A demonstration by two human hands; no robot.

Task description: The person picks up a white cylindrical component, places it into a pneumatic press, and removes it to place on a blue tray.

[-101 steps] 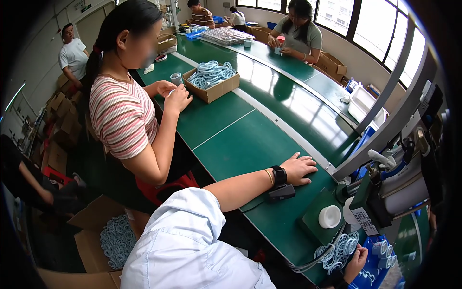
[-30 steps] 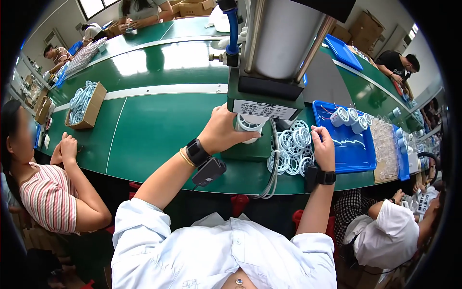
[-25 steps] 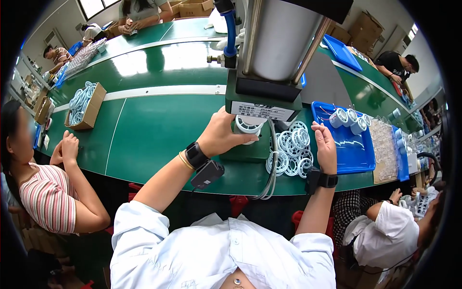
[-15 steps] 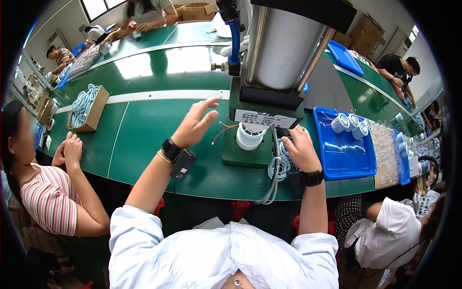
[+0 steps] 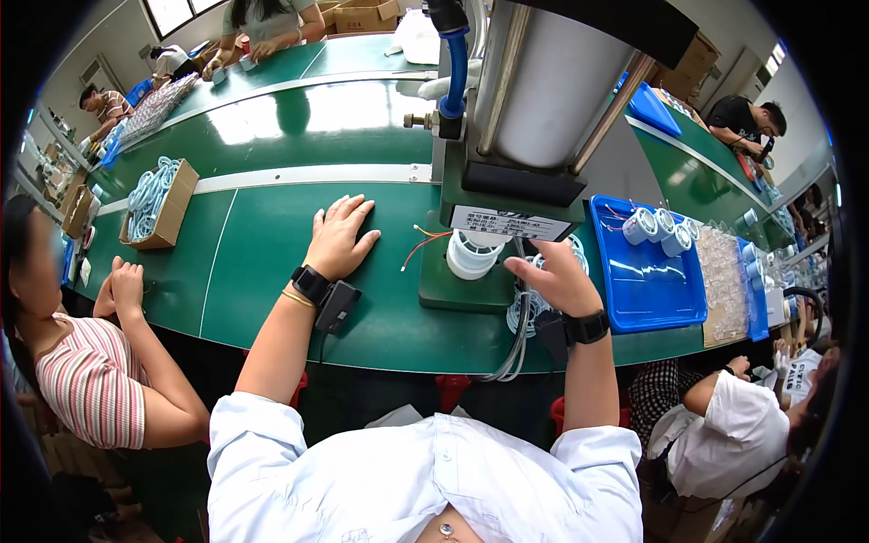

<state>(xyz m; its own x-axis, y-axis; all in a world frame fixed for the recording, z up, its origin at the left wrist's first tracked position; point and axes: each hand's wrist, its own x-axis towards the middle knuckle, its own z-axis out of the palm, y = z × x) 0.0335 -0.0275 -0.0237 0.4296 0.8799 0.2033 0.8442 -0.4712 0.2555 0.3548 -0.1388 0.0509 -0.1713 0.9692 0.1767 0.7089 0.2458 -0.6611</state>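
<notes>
My left hand [image 5: 340,237] rests on the green tabletop, palm down, fingers spread, holding nothing. To its right stands a press [image 5: 534,100] with a large grey cylinder. Under the press head, on its green base [image 5: 444,294], sits a round white plastic part [image 5: 471,259], upright, its top hidden by the head. Thin red and yellow wires [image 5: 418,246] trail from its left side. Beside the press, my right hand [image 5: 565,282] holds its thumb apart from its fingers; some fingertips are hidden by the labelled plate. Nothing shows in its grasp.
Pale blue coiled cable [image 5: 520,312] lies below my right hand. A blue tray [image 5: 652,299] with several white cups stands right, beside clear plastic pieces [image 5: 721,271]. A cardboard box [image 5: 174,213] of cables is at left. A co-worker in stripes [image 5: 90,380] sits close at left.
My left hand has come down from the air beside the press onto the tabletop, moving left. My right hand has shifted slightly left, its thumb closer to the white part.
</notes>
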